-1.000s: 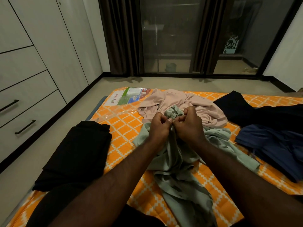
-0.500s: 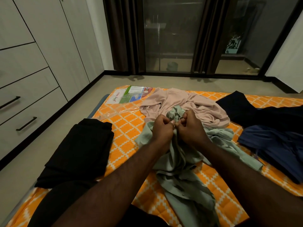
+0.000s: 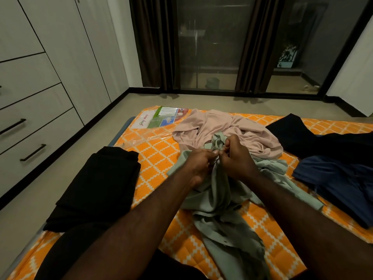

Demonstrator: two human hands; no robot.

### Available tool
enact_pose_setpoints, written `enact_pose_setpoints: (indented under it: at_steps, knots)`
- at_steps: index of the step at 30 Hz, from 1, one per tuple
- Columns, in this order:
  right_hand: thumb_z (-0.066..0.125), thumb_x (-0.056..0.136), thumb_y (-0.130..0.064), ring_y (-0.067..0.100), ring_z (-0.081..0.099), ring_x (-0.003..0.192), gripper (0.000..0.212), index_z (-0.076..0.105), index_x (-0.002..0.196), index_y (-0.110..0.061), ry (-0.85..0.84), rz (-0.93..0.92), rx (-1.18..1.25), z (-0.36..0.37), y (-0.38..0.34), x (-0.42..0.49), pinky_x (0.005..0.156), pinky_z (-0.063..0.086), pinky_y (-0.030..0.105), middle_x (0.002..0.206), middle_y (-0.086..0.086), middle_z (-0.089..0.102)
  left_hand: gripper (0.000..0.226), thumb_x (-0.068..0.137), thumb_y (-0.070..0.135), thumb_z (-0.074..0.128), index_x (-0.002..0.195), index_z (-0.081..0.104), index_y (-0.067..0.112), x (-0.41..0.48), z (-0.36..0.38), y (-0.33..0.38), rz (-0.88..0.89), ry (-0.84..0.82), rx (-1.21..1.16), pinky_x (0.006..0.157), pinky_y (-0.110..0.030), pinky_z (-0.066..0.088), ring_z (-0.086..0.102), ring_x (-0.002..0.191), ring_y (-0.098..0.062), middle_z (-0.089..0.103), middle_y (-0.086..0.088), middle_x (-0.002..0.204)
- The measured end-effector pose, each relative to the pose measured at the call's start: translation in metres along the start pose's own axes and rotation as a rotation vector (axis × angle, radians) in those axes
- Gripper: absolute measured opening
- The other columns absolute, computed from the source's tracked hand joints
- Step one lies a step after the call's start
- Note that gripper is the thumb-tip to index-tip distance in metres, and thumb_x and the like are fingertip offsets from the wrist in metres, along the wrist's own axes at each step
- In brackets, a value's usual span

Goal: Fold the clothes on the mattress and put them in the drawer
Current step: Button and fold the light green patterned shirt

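above the mattress (image 3: 159, 158), both hands (image 3: 219, 163) pinch the bunched green shirt (image 3: 220, 201).

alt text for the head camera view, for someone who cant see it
A person's left hand and right hand pinch a crumpled pale green garment over an orange diamond-patterned mattress. A crumpled pink garment lies just beyond it, a folded black garment to the left and dark blue clothes to the right. Along the left wall are closed grey drawers.
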State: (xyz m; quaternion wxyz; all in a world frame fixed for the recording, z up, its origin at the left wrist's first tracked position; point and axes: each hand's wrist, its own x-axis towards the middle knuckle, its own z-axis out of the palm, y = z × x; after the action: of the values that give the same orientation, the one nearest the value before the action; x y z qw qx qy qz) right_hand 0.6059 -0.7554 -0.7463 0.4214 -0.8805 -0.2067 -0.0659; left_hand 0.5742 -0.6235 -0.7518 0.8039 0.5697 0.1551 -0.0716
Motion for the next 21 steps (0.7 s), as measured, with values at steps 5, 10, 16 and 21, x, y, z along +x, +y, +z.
enact_pose_setpoints:
  at_steps: [5, 10, 16, 21]
  knots:
    - [0.055, 0.094, 0.0, 0.014, 0.049, 0.068, 0.02, 0.041, 0.096, -0.014, 0.018, -0.03, -0.028, 0.0, -0.003, 0.0, 0.052, 0.034, 0.018, 0.079, 0.001, 0.051, 0.024, 0.098, 0.012, 0.062, 0.074, 0.065, 0.017, 0.001, 0.003, -0.003, 0.155, 0.109, 0.212, 0.053, -0.026, 0.047, 0.059, 0.058, -0.013, 0.064, 0.004, 0.059]
    - [0.056, 0.094, -0.006, 0.013, 0.04, 0.067, 0.02, 0.038, 0.094, -0.015, 0.041, -0.117, -0.116, 0.001, -0.009, -0.003, 0.052, 0.024, 0.02, 0.082, 0.001, 0.045, 0.024, 0.093, 0.015, 0.066, 0.069, 0.062, 0.018, 0.006, 0.003, -0.009, 0.392, 0.209, 0.377, 0.061, -0.038, 0.047, 0.058, 0.064, -0.02, 0.062, -0.005, 0.066]
    - [0.058, 0.093, -0.004, 0.015, 0.035, 0.071, 0.025, 0.037, 0.096, -0.018, 0.081, -0.277, -0.185, 0.002, -0.003, -0.009, 0.057, 0.024, 0.021, 0.088, 0.004, 0.042, 0.025, 0.091, 0.017, 0.068, 0.067, 0.061, 0.017, 0.011, 0.002, -0.012, 0.495, 0.286, 0.552, 0.059, -0.04, 0.049, 0.056, 0.06, -0.018, 0.06, -0.003, 0.063]
    - [0.056, 0.095, -0.01, 0.01, 0.044, 0.065, 0.018, 0.041, 0.096, -0.021, 0.098, -0.274, -0.187, -0.001, -0.008, -0.01, 0.054, 0.034, 0.03, 0.081, -0.002, 0.049, 0.017, 0.093, 0.019, 0.067, 0.079, 0.065, 0.009, 0.014, -0.003, -0.015, 0.458, 0.267, 0.506, 0.061, -0.037, 0.046, 0.056, 0.065, -0.017, 0.065, -0.013, 0.074]
